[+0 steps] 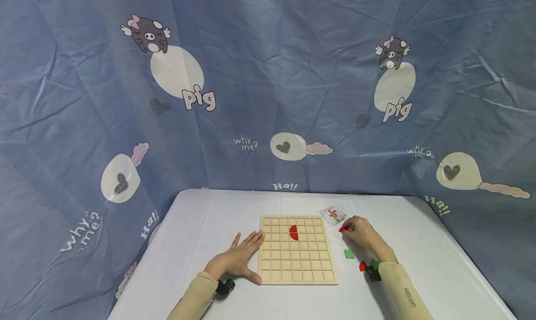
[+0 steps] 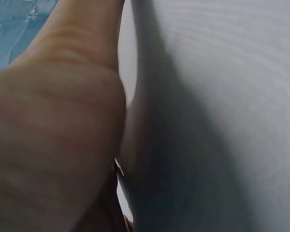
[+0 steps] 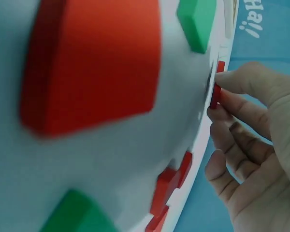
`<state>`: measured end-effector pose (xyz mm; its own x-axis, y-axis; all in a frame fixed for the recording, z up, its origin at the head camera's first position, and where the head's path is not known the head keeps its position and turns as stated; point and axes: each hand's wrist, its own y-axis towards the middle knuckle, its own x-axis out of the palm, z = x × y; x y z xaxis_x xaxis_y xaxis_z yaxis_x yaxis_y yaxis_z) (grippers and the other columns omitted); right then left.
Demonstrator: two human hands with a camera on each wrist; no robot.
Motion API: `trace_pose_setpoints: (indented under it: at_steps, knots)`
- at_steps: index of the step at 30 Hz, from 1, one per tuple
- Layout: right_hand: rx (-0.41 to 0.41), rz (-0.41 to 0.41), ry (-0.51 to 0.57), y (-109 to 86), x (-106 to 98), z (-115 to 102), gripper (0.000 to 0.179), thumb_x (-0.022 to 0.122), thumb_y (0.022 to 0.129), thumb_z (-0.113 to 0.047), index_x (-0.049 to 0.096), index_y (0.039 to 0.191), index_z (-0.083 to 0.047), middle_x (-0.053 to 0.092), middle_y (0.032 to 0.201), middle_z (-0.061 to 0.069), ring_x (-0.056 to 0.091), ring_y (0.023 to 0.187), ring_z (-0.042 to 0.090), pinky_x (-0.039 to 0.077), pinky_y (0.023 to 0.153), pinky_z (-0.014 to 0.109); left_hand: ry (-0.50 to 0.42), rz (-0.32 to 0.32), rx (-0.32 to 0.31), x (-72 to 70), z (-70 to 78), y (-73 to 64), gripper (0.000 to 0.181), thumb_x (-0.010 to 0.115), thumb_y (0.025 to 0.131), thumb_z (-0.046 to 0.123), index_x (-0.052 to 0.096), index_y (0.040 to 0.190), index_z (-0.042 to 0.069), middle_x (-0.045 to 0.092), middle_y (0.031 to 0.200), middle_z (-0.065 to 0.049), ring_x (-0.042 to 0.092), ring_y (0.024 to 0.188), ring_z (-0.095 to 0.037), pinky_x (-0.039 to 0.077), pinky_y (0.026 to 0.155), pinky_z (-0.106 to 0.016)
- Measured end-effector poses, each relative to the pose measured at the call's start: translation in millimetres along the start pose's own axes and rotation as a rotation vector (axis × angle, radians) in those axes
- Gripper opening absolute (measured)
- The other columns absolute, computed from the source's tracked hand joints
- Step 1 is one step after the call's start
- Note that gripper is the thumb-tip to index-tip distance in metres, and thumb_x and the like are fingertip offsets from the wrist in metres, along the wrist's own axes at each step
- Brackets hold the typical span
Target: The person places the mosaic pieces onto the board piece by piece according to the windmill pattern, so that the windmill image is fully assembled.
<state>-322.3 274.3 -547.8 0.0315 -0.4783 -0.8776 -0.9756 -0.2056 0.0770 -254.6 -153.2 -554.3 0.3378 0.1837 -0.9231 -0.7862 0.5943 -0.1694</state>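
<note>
Red piece (image 1: 342, 230): I had it pinched between thumb and finger of my right hand (image 1: 362, 233), low over the counter (image 1: 423, 245), just beside the near side of the picture card (image 1: 332, 215); whether it touched the counter I could not tell.
Handling: I judged it light, stiff and hard to damage, perhaps slightly slick; its side edges seemed the best hold, leaving the underside free.
Grid board (image 1: 276, 260): it lay between my hands, two red shapes (image 1: 294, 236) on it. My left hand (image 1: 239, 258) was spread and grasped nothing, fingertips and thumb at the board's left edge.
Green tile (image 1: 349, 254): it lay nearer me than my right fingers.
Right wrist view: this showed the thickness of a red wedge (image 3: 106, 58) and, beyond my wrist, a red cluster (image 3: 165, 191) that I could not make out from the head.
Left wrist view: mostly skin and counter; only the head view showed that hand meeting the board.
</note>
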Motion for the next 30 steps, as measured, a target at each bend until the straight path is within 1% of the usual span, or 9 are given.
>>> trace_pose_setpoints:
  at_steps: [5,11,14,20,24,30]
  knots:
    - [-0.072,0.009,0.003,0.1,1.2,-13.2,0.018,0.075,0.081,-0.017,0.072,0.095,-0.005,0.062,0.084,0.001,0.051,0.071,0.01,0.043,0.059,0.024,0.003,0.002,0.001,0.9,-1.0,0.3,0.133,0.07,0.06,0.075,0.007,0.156,0.009,0.003,0.164,-0.009,0.004,0.151,-0.029,-0.002,0.117,-0.064]
    - [-0.185,0.019,0.019,1.2,4.8,-36.1,0.014,0.073,0.082,-0.014,0.071,0.095,-0.008,0.065,0.091,0.001,0.055,0.078,0.012,0.048,0.066,0.027,0.002,0.004,0.003,1.0,-1.0,0.4,0.133,0.07,0.059,0.074,0.007,0.156,0.008,0.003,0.164,-0.009,0.005,0.151,-0.029,-0.002,0.117,-0.065]
    - [-0.238,0.017,0.014,2.4,8.2,-46.9,0.014,0.072,0.083,-0.014,0.071,0.095,-0.008,0.067,0.093,0.001,0.056,0.08,0.013,0.049,0.066,0.027,0.006,0.007,0.003,0.9,-0.8,0.5,0.133,0.07,0.059,0.074,0.008,0.156,0.008,0.004,0.164,-0.01,0.005,0.151,-0.03,-0.002,0.117,-0.065]
    - [-0.281,-0.011,0.003,4.4,15.2,-67.3,0.016,0.072,0.084,-0.014,0.072,0.099,-0.009,0.064,0.095,0.0,0.056,0.08,0.011,0.049,0.065,0.024,0.008,0.006,0.0,0.6,-0.5,0.5,0.133,0.071,0.059,0.074,0.008,0.156,0.008,0.004,0.164,-0.01,0.005,0.151,-0.03,-0.002,0.117,-0.065]
    - [-0.332,-0.022,-0.007,6.9,21.9,-78.3,0.017,0.073,0.083,-0.013,0.072,0.099,-0.006,0.063,0.092,0.001,0.056,0.075,0.01,0.049,0.062,0.022,0.002,0.008,0.0,0.3,0.0,0.3,0.133,0.071,0.059,0.074,0.008,0.156,0.008,0.004,0.164,-0.011,0.005,0.151,-0.03,-0.002,0.117,-0.065]
    - [-0.349,-0.062,0.039,8.0,32.4,-91.4,0.018,0.073,0.082,-0.01,0.072,0.1,-0.004,0.063,0.093,0.001,0.055,0.075,0.007,0.049,0.063,0.02,0.014,0.007,0.001,0.4,0.3,0.3,0.133,0.071,0.059,0.074,0.008,0.156,0.008,0.004,0.164,-0.01,0.005,0.151,-0.029,-0.001,0.117,-0.065]
